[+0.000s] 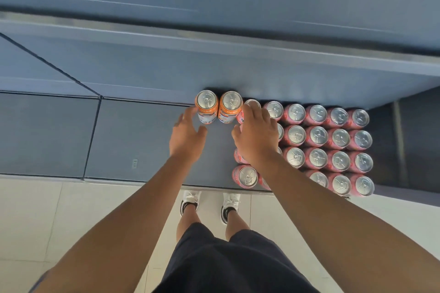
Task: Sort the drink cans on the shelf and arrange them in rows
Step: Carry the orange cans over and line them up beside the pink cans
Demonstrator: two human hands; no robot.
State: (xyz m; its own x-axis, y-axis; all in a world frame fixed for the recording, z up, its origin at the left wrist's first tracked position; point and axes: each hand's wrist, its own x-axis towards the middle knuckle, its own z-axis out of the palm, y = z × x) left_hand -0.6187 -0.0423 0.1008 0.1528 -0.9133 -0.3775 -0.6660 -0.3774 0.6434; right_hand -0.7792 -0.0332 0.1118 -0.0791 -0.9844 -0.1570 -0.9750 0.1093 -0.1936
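Two orange cans (206,106) (230,107) stand side by side against the back of the grey-blue shelf (133,135). Right of them, several pink cans (319,139) stand in tidy rows reaching the front edge. My left hand (187,137) hovers open just in front of the left orange can, fingers spread, touching nothing I can make out. My right hand (257,135) lies over the leftmost column of pink cans, its fingertips on the top of the back pink can (252,103); whether it grips that can is hidden. Another pink can (245,176) stands near the front edge.
The shelf's back wall (214,64) rises right behind the cans. A seam (91,138) divides the shelf surface at the left. A dark gap (404,138) lies right of the pink rows. White floor tiles (59,221) and my shoes are below the shelf edge.
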